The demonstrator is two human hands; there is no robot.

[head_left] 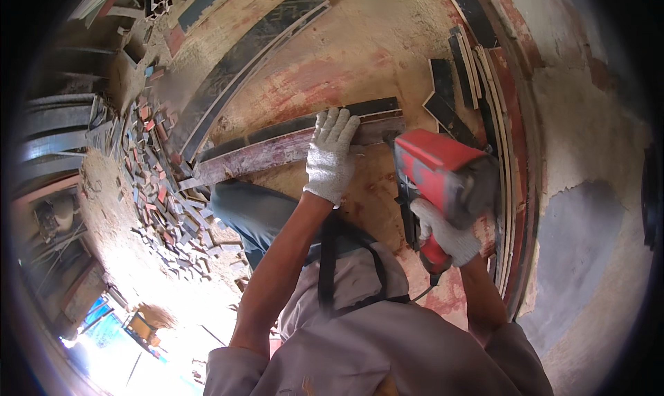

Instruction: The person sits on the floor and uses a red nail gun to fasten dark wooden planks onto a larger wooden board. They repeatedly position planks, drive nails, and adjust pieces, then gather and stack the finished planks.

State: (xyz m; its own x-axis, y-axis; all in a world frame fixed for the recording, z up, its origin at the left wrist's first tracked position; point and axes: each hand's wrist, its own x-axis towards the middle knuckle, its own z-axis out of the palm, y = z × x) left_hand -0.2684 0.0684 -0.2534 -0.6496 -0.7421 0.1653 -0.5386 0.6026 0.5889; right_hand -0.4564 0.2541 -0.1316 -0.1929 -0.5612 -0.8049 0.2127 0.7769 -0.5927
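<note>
Head view: two hands in knitted off-white gloves. The left hand (330, 159), centre of frame, lies palm-down with fingers straight and together across one long, narrow strip with black and purplish-brown faces (259, 155). The right hand (448, 235), right of centre, has its fingers curled around the handle of one red-and-grey, box-bodied power tool (437, 154), positioned near the strip's right end; contact between them cannot be told. Upper left: one long, dark flat board (252, 60). Left: one heap of small wooden offcuts (169, 206), too many to count.
</note>
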